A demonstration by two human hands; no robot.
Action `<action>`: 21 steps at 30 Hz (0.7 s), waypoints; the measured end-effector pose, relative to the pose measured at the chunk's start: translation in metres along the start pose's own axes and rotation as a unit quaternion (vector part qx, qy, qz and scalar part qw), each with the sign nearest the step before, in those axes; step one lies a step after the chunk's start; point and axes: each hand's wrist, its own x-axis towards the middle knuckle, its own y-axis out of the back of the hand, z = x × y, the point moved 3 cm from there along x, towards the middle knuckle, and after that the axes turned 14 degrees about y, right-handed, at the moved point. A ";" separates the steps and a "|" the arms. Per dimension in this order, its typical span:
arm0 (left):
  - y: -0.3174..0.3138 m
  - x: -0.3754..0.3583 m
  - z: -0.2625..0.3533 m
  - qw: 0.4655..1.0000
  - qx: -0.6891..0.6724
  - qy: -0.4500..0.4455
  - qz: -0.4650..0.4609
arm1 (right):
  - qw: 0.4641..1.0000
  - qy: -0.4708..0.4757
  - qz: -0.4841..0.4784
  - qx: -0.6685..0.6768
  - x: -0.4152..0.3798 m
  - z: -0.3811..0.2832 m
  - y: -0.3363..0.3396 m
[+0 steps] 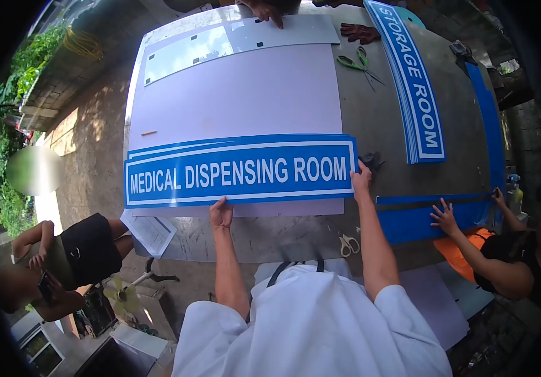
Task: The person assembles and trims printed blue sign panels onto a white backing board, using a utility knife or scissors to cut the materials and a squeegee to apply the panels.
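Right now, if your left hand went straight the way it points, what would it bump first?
The blue sign, probably: my left hand touches its near edge. I can't tell if it'd slide under.

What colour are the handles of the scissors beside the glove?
Green and black, clearest in the head view.

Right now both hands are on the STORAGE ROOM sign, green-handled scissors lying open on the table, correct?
Wrong sign: the head view shows the left hand and right hand on the MEDICAL DISPENSING ROOM sign; the STORAGE ROOM sign lies apart. Green-handled scissors do lie open on the table.
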 end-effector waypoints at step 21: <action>-0.020 0.013 0.019 0.935 0.097 -0.013 0.341 | 0.999 0.038 0.006 -0.005 0.006 0.013 -0.030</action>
